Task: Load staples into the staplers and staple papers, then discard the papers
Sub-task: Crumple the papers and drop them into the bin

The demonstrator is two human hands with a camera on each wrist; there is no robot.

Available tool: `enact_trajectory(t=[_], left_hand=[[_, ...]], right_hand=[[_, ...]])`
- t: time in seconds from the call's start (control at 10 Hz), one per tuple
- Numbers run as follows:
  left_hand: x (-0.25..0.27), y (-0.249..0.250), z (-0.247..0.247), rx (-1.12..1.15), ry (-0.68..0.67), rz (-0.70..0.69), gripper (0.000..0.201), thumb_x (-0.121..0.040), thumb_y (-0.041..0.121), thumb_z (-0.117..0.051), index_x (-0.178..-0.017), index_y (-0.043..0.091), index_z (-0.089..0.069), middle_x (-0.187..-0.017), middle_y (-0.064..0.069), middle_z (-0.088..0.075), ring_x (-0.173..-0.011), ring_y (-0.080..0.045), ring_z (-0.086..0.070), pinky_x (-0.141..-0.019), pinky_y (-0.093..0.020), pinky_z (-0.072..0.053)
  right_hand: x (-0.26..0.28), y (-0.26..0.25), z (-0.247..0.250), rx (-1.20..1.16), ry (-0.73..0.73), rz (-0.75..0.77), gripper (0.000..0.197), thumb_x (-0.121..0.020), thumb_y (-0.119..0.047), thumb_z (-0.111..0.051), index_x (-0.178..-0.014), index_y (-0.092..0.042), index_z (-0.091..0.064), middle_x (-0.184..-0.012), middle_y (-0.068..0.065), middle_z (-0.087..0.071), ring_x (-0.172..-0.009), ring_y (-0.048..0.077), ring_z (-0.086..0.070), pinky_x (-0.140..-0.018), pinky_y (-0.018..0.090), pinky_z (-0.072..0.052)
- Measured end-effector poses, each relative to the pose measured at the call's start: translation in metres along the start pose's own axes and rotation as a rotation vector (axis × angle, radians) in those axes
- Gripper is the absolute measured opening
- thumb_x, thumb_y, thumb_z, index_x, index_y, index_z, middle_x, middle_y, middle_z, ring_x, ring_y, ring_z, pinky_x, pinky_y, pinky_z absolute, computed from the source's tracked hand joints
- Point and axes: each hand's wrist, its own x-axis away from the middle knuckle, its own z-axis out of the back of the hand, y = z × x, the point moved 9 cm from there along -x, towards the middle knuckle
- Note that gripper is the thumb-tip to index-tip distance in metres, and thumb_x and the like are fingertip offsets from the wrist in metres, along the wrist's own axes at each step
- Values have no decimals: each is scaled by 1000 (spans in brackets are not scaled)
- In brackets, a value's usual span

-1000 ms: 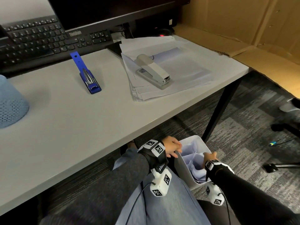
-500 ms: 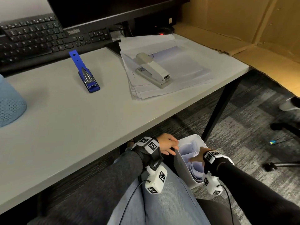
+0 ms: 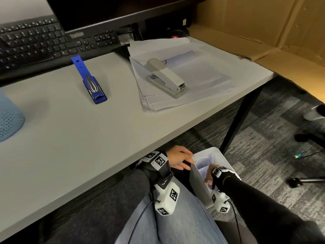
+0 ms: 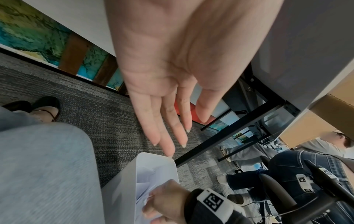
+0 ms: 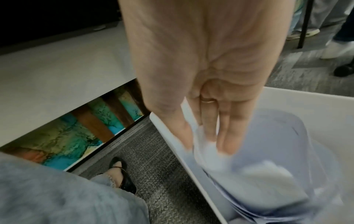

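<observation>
A white bin (image 3: 223,155) stands on the carpet under the desk edge, with crumpled papers (image 3: 204,169) inside. My left hand (image 3: 182,160) is flat, and its straight fingers (image 4: 168,151) touch the bin's near rim (image 4: 153,160). My right hand (image 3: 210,175) reaches down into the bin (image 5: 172,139) and pinches a sheet between thumb and fingers (image 5: 224,136), on top of the papers (image 5: 268,166). On the desk lie a blue stapler (image 3: 95,85) and a grey stapler (image 3: 165,76), the grey one on a paper stack (image 3: 202,80).
A black keyboard (image 3: 35,43) and a monitor sit at the back of the desk (image 3: 79,138). A blue mesh cup (image 3: 8,120) is at the left. A black desk leg (image 3: 241,117) stands just behind the bin. Cardboard (image 3: 263,32) lies to the right. My knees are under the desk.
My right hand has moved from the bin's right rim down into the bin with the paper. My left hand has stayed at the near rim.
</observation>
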Motion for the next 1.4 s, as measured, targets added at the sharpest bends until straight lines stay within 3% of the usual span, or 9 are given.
enact_trajectory(t=[0.1,0.3,0.4,0.5,0.7,0.8,0.9,1.1,1.4], left_hand=[[-1,-2,5,4,17,1,32,-97,16,-53,-128,10,-55,-127,-8,-63,-111,-31,-66,-86,-24,-50],[1,-4,9,-16,11,9,31,-97,18,-53,-128,12,-55,-125,-8,-65,-110,-30,-66,-77,-22,-50],[2,-3,8,-23,14,2,32,-98,19,-52,-129,12,-54,-126,-9,-65,-111,-31,-66,-76,-22,-50],[2,-4,6,-26,15,7,32,-98,20,-50,-129,13,-53,-126,-8,-65,-111,-31,-66,-75,-23,-49],[4,-1,3,-52,11,0,31,-96,18,-52,-127,16,-55,-126,-3,-65,-96,-21,-67,-73,-22,-49],[5,1,0,-59,3,0,31,-96,19,-51,-127,16,-55,-127,-4,-65,-94,-21,-67,-72,-22,-48],[8,2,-4,-69,-14,2,31,-97,21,-50,-128,16,-53,-126,-6,-66,-105,-26,-67,-75,-22,-47],[27,15,-8,-128,-39,-29,30,-97,20,-50,-126,15,-54,-123,-6,-67,-110,-27,-66,-79,-25,-47],[102,48,-21,-233,-56,-179,28,-97,17,-49,-124,11,-55,-127,-14,-64,-96,-27,-67,-67,-18,-44]], right_hand=[[-15,15,-7,-140,56,-63,45,-85,-27,-63,-125,-6,-58,-132,16,-57,-109,25,-56,-81,23,-35],[-15,26,-20,-144,32,-35,58,-61,-72,-63,-86,-20,-70,-81,-2,-70,-73,15,-63,-61,25,-41],[-6,23,-20,-88,-39,5,61,-75,-64,-60,-109,-14,-68,-106,5,-70,-99,22,-65,-75,27,-44],[-1,7,-4,-298,37,178,38,-68,-21,-57,-104,-15,-66,-97,7,-75,-81,28,-72,-60,21,-46],[-2,-1,-5,-132,-21,285,33,-70,-15,-49,-98,-5,-62,-91,32,-66,-62,42,-55,-59,33,-41],[-13,15,-34,45,-231,130,70,-58,-65,-57,-111,-21,-68,-118,9,-67,-99,26,-59,-82,28,-43],[-28,28,-25,127,-151,69,69,-70,-66,-61,-125,-25,-62,-131,2,-60,-122,22,-54,-102,34,-41],[28,-7,33,131,6,71,25,-86,-43,-57,-89,-18,-64,-86,0,-66,-95,19,-65,-61,20,-41],[165,-52,110,141,172,197,49,-98,-44,-45,-133,-11,-55,-137,12,-56,-119,25,-55,-96,29,-42]])
